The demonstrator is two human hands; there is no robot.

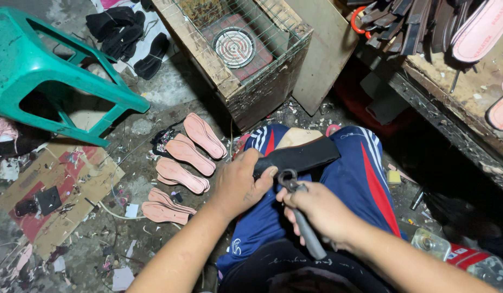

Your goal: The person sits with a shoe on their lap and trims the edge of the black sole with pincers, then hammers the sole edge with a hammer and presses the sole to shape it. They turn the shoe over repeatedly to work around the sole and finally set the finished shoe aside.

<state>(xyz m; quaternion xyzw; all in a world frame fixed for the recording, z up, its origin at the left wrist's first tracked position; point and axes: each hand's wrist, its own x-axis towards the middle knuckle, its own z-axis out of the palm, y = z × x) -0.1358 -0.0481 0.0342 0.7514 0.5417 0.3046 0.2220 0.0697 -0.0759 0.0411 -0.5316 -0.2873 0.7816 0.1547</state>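
My left hand [239, 183] clamps around a black shoe upper on its last [298, 156], which lies across my lap on my blue track trousers [365, 179]. My right hand [315, 210] is clenched on the handles of metal pincers [296, 203], whose head sits at the shoe's edge, just beside my left thumb. On the floor to my left lie pink insoles [182, 163] in loose pairs, near a green plastic stool [29, 65].
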